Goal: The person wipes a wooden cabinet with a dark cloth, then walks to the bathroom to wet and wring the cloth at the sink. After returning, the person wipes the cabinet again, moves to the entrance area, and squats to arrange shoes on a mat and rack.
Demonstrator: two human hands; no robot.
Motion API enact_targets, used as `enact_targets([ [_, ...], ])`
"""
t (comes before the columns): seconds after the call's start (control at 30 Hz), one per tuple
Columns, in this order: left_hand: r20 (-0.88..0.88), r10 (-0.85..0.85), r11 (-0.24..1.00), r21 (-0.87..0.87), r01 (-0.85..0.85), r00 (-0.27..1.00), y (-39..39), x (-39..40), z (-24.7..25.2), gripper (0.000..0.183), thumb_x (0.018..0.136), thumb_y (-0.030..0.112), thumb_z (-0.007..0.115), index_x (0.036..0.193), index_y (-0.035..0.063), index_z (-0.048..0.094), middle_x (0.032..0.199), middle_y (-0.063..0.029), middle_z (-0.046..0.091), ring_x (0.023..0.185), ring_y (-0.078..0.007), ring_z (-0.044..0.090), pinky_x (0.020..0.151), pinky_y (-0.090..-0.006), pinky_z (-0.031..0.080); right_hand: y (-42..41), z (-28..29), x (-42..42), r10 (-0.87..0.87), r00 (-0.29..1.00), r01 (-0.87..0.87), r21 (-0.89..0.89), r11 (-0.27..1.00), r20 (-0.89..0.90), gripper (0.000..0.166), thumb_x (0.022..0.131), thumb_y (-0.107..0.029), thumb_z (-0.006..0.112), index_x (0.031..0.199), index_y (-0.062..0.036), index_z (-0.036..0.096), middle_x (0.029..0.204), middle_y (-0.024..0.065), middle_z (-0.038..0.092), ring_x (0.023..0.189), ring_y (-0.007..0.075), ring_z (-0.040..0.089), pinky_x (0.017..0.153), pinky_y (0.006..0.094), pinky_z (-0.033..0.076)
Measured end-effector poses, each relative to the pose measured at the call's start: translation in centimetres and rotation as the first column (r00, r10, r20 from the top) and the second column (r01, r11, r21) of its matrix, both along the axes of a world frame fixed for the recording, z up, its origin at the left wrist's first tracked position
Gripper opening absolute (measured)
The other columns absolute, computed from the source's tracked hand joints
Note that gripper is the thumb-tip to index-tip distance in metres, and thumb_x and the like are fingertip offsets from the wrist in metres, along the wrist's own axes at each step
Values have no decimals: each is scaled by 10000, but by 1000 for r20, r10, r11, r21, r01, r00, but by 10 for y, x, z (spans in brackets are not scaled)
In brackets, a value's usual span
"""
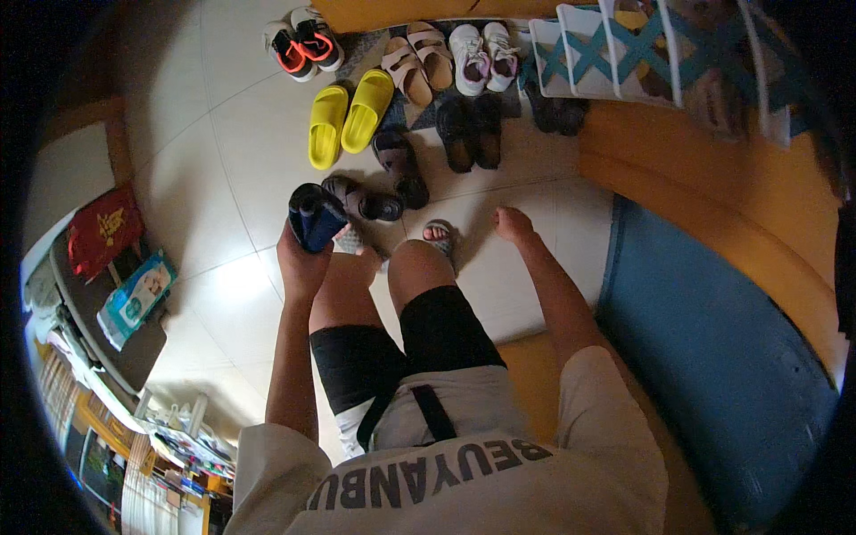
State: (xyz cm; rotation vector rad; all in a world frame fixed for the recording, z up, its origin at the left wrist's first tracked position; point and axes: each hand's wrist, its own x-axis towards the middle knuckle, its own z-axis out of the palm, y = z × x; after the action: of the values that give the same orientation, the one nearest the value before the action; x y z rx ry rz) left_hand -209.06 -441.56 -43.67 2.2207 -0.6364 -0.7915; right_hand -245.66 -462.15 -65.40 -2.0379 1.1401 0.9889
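Observation:
My left hand [302,264] grips a dark shoe [316,217], held up with its opening tilted; its exact type cannot be told. My right hand [513,224] is raised over the floor with curled fingers and touches no footwear. Beyond the held shoe, a pair of dark sandals [400,167] lies askew on the tiles. Yellow slides [328,127] stand side by side farther off. Behind them are beige two-strap sandals [404,70], white sneakers [469,60] and black shoes [456,134]. Black-and-white sneakers with orange linings [291,53] stand at the far left.
A white rack with teal crossed straps [580,57] stands at the far right, by an orange-brown wooden cabinet [695,167]. A blue mat or panel [709,321] lies along the right. At left, a dark chair [114,321] bears a red bag [107,227] and a pack of wipes [137,297].

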Motion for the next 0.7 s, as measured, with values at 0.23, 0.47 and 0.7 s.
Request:
enact_targets([
  [0.23,-27,155,946,-285,-156,988,-4,29,-123,329,719,-30,627,1044,4,585,987,-77,647,912,-166,609,843,-298,465,-47,-180,30,-331,902,407,-290,866,276,367,777,-225,647,1091,-49,575,1134,166,576,1043,318,562,814,446,475],
  [0.47,-90,512,771,-390,-503,854,33,35,-147,264,740,45,700,975,6,588,905,-65,607,816,-161,584,750,-281,491,-71,-225,99,-461,870,487,-447,751,173,470,750,-271,682,1159,-68,568,1163,161,571,1047,333,555,833,422,482],
  [0.7,-91,569,729,-404,-552,817,52,36,-126,358,748,68,665,1082,1,555,958,-88,596,869,-188,584,832,-317,468,-91,-274,40,-165,908,351,-484,802,384,357,715,-198,660,1053,-84,644,1023,142,637,950,319,597,829,407,479],
])
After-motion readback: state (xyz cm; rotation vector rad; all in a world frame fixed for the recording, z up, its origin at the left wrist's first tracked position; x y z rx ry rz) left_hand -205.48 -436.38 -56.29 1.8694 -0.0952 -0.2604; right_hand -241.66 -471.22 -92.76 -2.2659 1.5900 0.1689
